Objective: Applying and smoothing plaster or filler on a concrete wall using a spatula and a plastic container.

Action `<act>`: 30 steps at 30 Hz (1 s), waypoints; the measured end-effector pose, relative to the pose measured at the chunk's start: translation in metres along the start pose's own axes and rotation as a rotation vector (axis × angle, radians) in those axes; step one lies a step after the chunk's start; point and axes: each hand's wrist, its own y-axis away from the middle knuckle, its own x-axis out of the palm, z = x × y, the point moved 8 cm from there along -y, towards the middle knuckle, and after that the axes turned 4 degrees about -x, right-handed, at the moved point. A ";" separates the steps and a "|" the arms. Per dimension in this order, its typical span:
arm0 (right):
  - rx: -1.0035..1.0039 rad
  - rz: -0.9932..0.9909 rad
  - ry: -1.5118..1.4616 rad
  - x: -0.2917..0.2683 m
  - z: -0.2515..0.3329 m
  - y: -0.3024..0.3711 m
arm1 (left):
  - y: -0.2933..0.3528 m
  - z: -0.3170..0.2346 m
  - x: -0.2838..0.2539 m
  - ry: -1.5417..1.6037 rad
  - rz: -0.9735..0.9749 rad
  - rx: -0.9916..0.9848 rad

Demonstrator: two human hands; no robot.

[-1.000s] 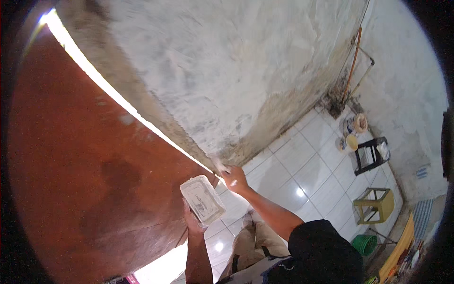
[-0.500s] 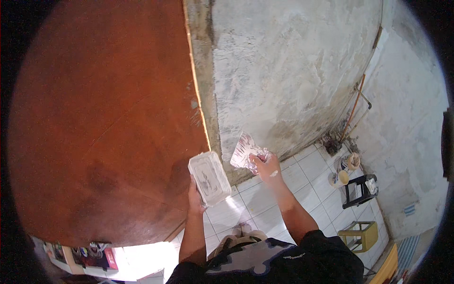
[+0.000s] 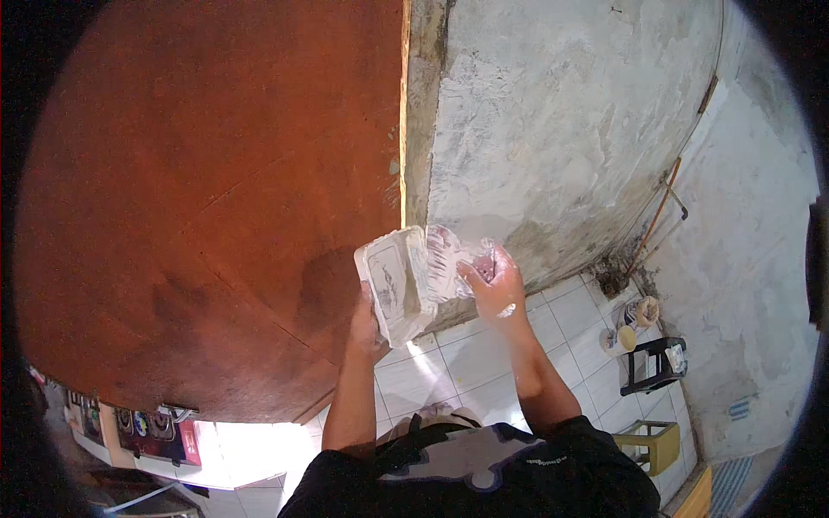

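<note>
My left hand (image 3: pixel 365 321) grips a shallow rectangular tub (image 3: pixel 390 289) from its left side, tilted so that its inside shows, smeared with white putty. In my right hand (image 3: pixel 503 289) is a wide putty knife (image 3: pixel 444 263), its blade coated in white putty and brought up against the tub's right rim. White smears also mark my right fingers and wrist. Past both hands rises a patchy grey-white wall (image 3: pixel 561 112), with rough plaster along its left edge. My left hand is close to a large reddish-brown door panel (image 3: pixel 216 190).
At the right, a black stool (image 3: pixel 654 367) and a yellow stool (image 3: pixel 654 447) stand on the white tiled floor (image 3: pixel 484 354). A pale bucket (image 3: pixel 618 341) is beside the black one. A thin pipe (image 3: pixel 661 216) leans in the corner. Lower left, a cluttered shelf (image 3: pixel 147 432) shows.
The putty knife has come left against the tub's rim. The tub has risen slightly and tilted to the right. My view has shifted, so the door edge appears further right.
</note>
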 end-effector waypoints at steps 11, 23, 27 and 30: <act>-0.379 -0.114 0.298 -0.004 0.051 0.018 | 0.008 -0.012 0.069 -0.089 -0.039 0.053; -0.324 -0.031 0.226 0.017 0.013 0.018 | -0.016 0.006 0.045 0.090 0.022 0.023; -0.326 -0.134 0.138 0.019 0.004 0.030 | -0.026 0.017 0.033 0.115 0.096 0.005; -0.318 -0.095 0.098 0.027 0.001 0.038 | -0.026 0.019 0.031 0.082 0.054 -0.014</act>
